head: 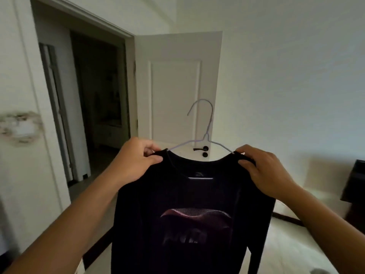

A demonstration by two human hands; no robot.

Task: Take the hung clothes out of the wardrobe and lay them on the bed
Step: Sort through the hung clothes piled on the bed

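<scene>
Currently: black T-shirt [189,204] on a pale wire hanger [205,133], held up in mid-air by both hands.

Left hand [136,161] pinches the left shoulder of the garment, thumb and curled fingers clamped on the cloth; right hand [262,171] grips the right shoulder likewise, fingers folded over the seam. Hanger hook stands upright above the neckline, free of any rail. Shirt hangs straight down, reddish chest print facing the camera. Behind it: white panelled door [177,86] standing open, dark lever handle [201,148], dim doorway [94,91] to the left, dark furniture [355,186] at the right edge.
</scene>
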